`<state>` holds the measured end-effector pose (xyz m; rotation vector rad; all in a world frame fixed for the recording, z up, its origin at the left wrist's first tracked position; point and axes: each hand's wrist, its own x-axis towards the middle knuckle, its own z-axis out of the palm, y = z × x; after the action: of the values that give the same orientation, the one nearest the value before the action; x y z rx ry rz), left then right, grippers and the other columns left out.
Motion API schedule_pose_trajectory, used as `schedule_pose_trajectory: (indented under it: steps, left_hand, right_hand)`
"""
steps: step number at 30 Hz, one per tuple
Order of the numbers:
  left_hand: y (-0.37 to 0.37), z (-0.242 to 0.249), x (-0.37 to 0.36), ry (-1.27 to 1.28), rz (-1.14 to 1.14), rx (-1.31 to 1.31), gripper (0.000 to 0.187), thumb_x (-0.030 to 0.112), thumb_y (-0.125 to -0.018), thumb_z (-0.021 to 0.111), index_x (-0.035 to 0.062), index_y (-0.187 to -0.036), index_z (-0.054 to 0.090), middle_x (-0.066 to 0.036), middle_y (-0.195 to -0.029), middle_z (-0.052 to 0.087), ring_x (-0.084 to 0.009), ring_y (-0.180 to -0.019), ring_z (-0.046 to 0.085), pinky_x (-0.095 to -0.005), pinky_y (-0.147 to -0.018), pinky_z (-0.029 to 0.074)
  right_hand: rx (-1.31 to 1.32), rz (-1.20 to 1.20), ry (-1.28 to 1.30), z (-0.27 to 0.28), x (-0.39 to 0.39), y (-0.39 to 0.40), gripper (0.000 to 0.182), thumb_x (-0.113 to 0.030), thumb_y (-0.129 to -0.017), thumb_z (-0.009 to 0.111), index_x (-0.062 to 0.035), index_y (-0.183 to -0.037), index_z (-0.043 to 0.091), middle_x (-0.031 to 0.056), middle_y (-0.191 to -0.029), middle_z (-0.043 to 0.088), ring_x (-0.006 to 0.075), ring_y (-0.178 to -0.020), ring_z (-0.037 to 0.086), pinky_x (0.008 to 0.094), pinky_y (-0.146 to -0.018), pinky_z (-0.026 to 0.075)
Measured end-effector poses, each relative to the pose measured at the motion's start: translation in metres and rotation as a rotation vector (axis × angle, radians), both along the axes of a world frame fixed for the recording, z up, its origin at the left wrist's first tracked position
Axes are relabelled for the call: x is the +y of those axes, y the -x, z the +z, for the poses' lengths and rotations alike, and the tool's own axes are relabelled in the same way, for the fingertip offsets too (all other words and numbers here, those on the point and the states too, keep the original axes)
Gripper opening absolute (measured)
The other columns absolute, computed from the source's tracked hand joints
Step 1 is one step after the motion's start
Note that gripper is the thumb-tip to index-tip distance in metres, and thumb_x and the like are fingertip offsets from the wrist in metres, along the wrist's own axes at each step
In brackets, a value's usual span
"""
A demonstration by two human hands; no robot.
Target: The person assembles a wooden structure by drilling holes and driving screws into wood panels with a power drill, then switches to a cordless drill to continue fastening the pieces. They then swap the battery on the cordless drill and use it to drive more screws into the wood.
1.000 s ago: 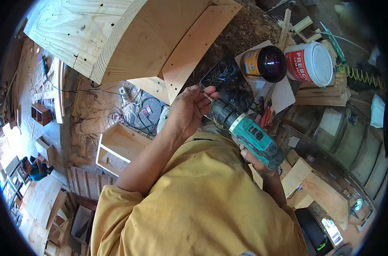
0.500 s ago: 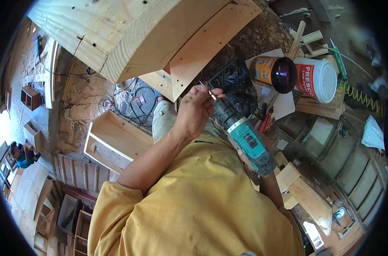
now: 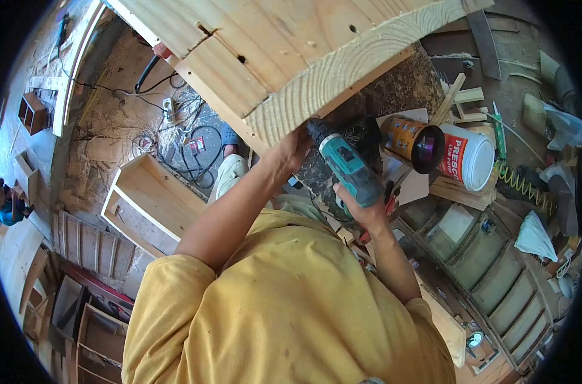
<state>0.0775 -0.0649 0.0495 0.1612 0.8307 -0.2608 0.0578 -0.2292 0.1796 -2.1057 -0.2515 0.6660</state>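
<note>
A teal and black cordless drill [image 3: 348,165] points up and away from me, its chuck at the edge of a thick pale wooden piece. My right hand [image 3: 366,210] is wrapped around the drill's handle. Beside the chuck, my left hand [image 3: 292,155] has its fingers curled close together under that wooden piece [image 3: 316,83]. Its fingertips are mostly hidden, as is the drill's bit, so what they pinch does not show. Below the thick piece runs a thinner board [image 3: 224,115] with small holes.
An orange-brown can [image 3: 400,142] and a white Presco tub [image 3: 473,160] stand right of the drill. A wooden drawer-like box [image 3: 156,198] sits on the floor at left, near tangled cables [image 3: 198,150]. Another person [image 3: 9,203] is at far left.
The drill and both hands have moved up to the wooden piece. Earlier the left hand pinched a small screw at the drill's tip, in front of my body. My view has shifted too.
</note>
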Motion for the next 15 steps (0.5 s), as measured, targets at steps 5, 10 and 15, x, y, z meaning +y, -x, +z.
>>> schedule_pose_trajectory:
  steps: [5, 10, 15]
  left_hand:
    - [0.0, -0.029, 0.003, 0.117, 0.114, -0.028, 0.023, 0.021, -0.101, 0.043, 0.0013, -0.105, 0.054, -0.01, -0.091, 0.064, -0.0217, -0.084, 0.063, -0.0356, -0.082, 0.053]
    - [0.002, 0.002, 0.013, 0.167, 0.104, -0.114, 0.018, 0.019, -0.1, 0.045, 0.0045, -0.103, 0.055, -0.009, -0.091, 0.064, -0.0209, -0.085, 0.063, -0.0359, -0.081, 0.053]
    - [-0.011, -0.022, 0.009, -0.046, 0.056, 0.005, 0.014, 0.017, -0.098, 0.048, 0.0064, -0.101, 0.057, -0.008, -0.09, 0.063, -0.0196, -0.086, 0.062, -0.0348, -0.08, 0.053]
  right_hand:
    - [0.04, -0.047, -0.061, -0.005, 0.011, -0.01, 0.025, -0.006, -0.077, 0.071, 0.0003, -0.101, 0.064, 0.0101, -0.09, 0.069, 0.0178, -0.082, 0.066, 0.032, -0.078, 0.051]
    - [-0.024, -0.009, -0.07, -0.014, 0.009, -0.012, 0.025, -0.007, -0.077, 0.071, -0.0002, -0.101, 0.064, 0.0092, -0.09, 0.069, 0.0174, -0.082, 0.065, 0.0327, -0.078, 0.051]
    - [-0.048, 0.013, -0.027, -0.008, 0.017, -0.019, 0.025, -0.007, -0.077, 0.071, -0.0004, -0.101, 0.064, 0.0092, -0.09, 0.069, 0.017, -0.083, 0.065, 0.033, -0.078, 0.051]
